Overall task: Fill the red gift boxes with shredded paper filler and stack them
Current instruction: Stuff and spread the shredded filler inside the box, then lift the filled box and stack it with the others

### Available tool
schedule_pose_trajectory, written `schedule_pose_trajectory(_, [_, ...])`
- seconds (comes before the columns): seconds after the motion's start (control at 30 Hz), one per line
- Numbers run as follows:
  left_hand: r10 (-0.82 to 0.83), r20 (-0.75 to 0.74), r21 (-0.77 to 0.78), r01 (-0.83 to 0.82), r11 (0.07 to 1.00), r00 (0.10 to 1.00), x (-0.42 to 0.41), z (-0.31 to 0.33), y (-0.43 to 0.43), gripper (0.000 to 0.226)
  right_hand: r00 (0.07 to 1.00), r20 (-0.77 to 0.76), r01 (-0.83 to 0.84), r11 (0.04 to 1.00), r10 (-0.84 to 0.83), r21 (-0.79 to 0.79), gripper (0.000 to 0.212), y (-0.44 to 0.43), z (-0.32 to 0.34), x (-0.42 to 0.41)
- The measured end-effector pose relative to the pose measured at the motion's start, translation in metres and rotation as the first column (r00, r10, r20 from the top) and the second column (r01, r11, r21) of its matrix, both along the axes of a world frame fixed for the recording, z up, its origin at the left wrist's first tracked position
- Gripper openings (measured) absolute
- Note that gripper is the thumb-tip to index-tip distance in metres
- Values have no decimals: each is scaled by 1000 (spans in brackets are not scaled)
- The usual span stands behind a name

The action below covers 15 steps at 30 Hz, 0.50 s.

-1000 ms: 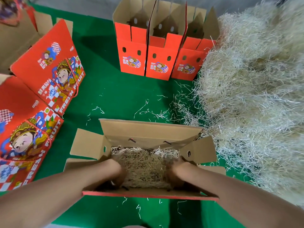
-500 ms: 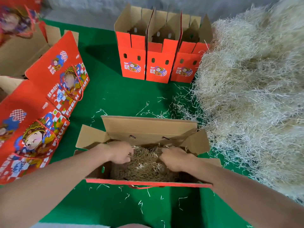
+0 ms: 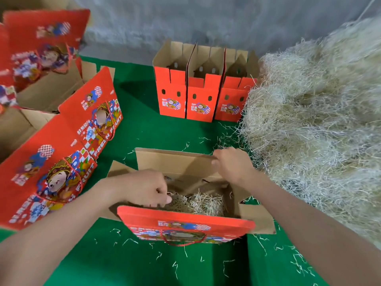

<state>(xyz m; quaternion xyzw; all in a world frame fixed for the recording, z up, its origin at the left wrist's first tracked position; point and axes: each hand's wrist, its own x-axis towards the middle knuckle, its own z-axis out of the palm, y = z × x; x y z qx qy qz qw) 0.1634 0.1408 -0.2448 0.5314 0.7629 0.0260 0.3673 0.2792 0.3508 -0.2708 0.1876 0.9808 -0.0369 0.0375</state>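
Right hand [image 3: 233,164] on box flap [image 3: 175,159], left hand [image 3: 144,186] perhaps in filler [image 3: 204,203].

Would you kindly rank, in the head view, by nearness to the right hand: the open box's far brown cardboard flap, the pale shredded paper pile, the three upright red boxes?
1. The far brown cardboard flap: gripped by the right hand.
2. The pale shredded paper pile: just to the right.
3. The three upright red boxes: at the back.
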Motion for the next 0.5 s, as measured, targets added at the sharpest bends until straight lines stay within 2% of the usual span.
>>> schedule_pose_trajectory(0.07, [0,-82,16,1,1000,997,-5,4,-3,43,999,-46,23,999,-21,32,20,2,-1,-5])
schedule_pose_trajectory(0.13, [86,-147,59,-78,995,985,-14,8,-7,40,990,-111,85,996,-85,-6,23,3,-1,-11])
schedule_pose_trajectory(0.23, [289,-250,201,-243,949,924,-29,8,-12,24,955,-138,227,946,-263,-229,32,1,1,-25])
schedule_pose_trajectory(0.3, [474,-324,332,-370,868,819,-36,3,-10,7,950,-125,232,915,-287,-331,26,-2,2,-33])
schedule_pose_trajectory(0.37, [582,-224,333,-500,800,782,-39,-6,-8,38,973,-74,175,903,-220,-392,21,-8,3,-36])
schedule_pose_trajectory(0.43, [641,-36,340,-594,729,767,-34,-12,-6,58,991,39,130,910,-125,-393,57,-11,2,-32])
schedule_pose_trajectory(0.5, [663,64,390,-630,672,746,-24,-17,-3,65,992,115,96,926,-58,-366,76,-13,-4,-22])
